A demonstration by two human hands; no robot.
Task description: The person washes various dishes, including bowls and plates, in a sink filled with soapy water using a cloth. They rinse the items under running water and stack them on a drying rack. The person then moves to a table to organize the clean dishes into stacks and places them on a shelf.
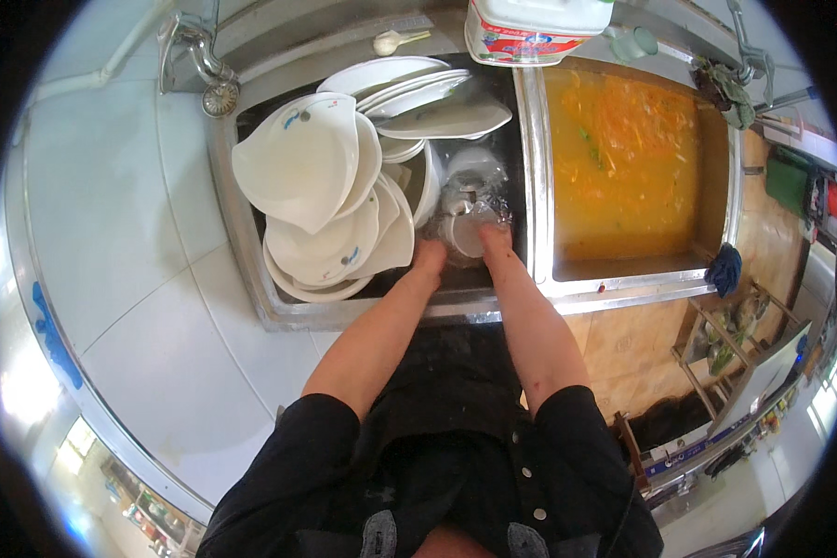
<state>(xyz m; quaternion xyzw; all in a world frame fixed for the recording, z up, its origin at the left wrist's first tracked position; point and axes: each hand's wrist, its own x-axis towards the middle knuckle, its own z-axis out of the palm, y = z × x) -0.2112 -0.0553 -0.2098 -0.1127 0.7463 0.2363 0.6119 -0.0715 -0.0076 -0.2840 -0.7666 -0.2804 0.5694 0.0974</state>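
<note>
Both of my hands are in the left basin of a steel double sink (538,174), among splashing water. My right hand (496,240) grips the side of a small white cup (467,236), its fingers partly hidden by the cup and water. Left of the cup, my left hand (430,257) is close to the stacked dishes, with its fingers out of sight. Just beyond the cup, a pale round dish (476,164) shows through the water. White leaf-shaped plates (300,157) with small blue motifs overlap in a pile at the left. A white bowl (429,185) stands beside them.
Orange, murky water (621,209) with food scraps fills the right basin. A white plastic jug (530,35) stands behind the divider. A faucet (216,84) rises at the back left. Dark blue cloth (725,269) hangs on the right basin's corner. White tiles (104,188) lie left.
</note>
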